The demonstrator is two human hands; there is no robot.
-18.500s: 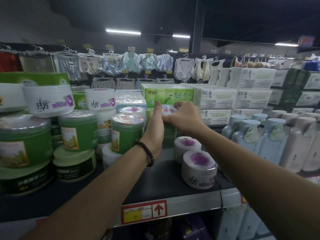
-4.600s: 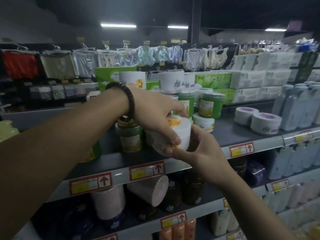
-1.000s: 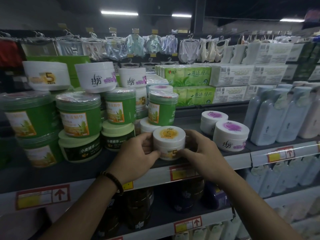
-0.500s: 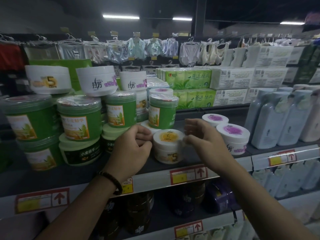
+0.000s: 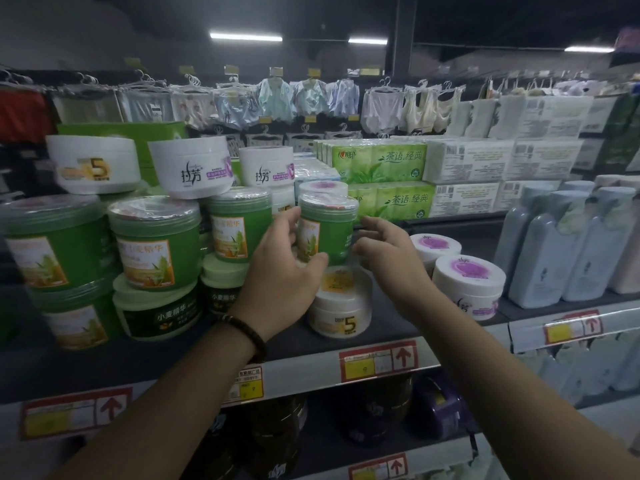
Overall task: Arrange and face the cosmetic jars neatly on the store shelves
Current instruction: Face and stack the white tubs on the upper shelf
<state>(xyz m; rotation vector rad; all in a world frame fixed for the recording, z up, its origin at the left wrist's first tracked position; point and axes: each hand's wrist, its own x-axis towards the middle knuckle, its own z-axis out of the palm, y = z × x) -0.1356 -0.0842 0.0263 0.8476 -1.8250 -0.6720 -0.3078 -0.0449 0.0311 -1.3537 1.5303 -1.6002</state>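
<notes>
A white jar with a yellow "5" label (image 5: 341,306) stands near the front of the dark shelf (image 5: 311,370). Just behind it is a green jar with a clear lid (image 5: 329,230). My left hand (image 5: 284,275) holds this green jar, with fingers on its left side and the thumb low on its front. To the jar's right my right hand (image 5: 391,261) hovers with fingers spread and holds nothing. More green jars (image 5: 156,244) are stacked at the left, with white jars (image 5: 190,168) on top of them.
Two white jars with purple lids (image 5: 467,285) sit to the right of my hands. Pale blue bottles (image 5: 554,254) fill the far right. Green tissue packs (image 5: 381,168) are stacked behind. Price tags line the shelf edge, and dark jars stand on the shelf below.
Both hands let go of the white "5" jar, which stays on the shelf. They rose to the green jar behind it, and my left hand took hold of it.
</notes>
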